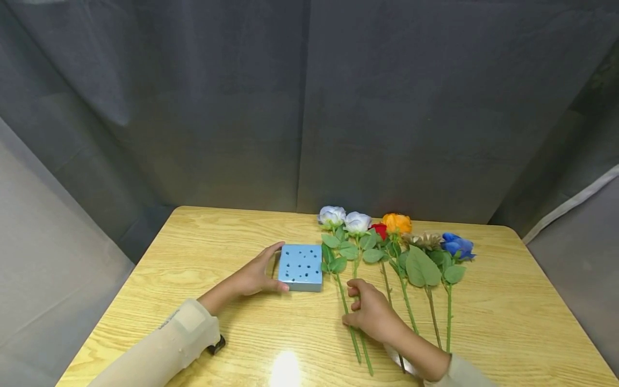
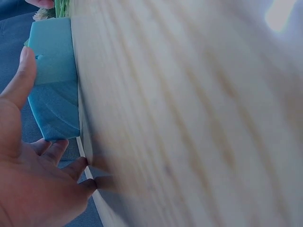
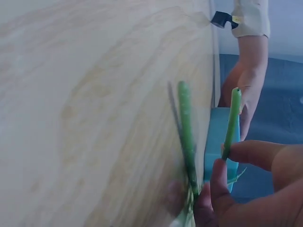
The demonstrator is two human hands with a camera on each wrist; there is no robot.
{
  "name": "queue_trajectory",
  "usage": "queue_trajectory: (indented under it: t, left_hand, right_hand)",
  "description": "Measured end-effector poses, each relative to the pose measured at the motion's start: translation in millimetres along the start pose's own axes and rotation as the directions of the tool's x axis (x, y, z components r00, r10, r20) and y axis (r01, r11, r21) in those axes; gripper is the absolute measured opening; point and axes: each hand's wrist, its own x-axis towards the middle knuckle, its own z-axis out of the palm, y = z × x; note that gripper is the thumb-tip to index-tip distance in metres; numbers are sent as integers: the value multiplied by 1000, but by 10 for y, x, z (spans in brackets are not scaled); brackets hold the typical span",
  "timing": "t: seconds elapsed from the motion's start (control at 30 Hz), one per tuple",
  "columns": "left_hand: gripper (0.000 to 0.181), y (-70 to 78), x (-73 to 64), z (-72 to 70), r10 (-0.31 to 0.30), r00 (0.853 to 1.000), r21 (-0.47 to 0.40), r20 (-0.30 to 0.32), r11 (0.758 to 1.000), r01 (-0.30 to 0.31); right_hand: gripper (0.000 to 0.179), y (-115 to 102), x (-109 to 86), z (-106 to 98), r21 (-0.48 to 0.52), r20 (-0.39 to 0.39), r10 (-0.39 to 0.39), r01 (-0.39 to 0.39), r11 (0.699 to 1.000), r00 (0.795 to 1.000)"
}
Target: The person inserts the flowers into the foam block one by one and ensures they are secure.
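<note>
A blue foam block, its top pitted with several holes, lies on the wooden table. My left hand holds its left side, the thumb by the near corner and a finger reaching to the far corner. To the right of the block, my right hand pinches the green stem of a white rose between thumb and fingers. Its cut end points up, off the wood, in the right wrist view. A second green stem lies close beside it. The two white roses have their heads toward the far edge.
Right of the white roses lie a red rose, an orange flower, a beige flower and a blue rose, leaves overlapping. Dark grey curtains hang behind the table.
</note>
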Motion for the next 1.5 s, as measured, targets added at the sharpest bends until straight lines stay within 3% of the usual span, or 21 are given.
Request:
queue_trajectory:
  t: [0.27,0.37,0.57,0.8,0.93,1.13,1.5]
  left_hand:
    - [118,-1,-2,1,-1,1000,-3,1,1000,1]
    - [117,-3,-1,0,-1,1000,-2,0,1000,1]
    - [118,3,-6,-5,7,1000,-2,5,1000,-7]
    - [117,19,-11,-9,12,1000,26,2,1000,-12]
    - [116,22,-16,-12,16,1000,27,4,999,-16]
    - [117,-9,-5,-17,19,1000,24,13,1000,-20]
    - [116,21,0,-19,9,1000,27,11,1000,-9]
  right_hand:
    - [68,-42,16,-137,254,156,21,-61,965,987]
    - [67,-37,31,-178,360,224,1,-84,929,975]
    - [69,-11,43,-210,543,333,-27,-168,823,943]
    - [72,13,22,-210,636,425,-34,-272,722,904]
    - [73,35,17,-196,666,450,-51,-298,684,891]
    - [70,22,12,-190,673,452,-51,-303,675,891]
    - [69,-29,5,-200,674,412,-38,-276,685,911]
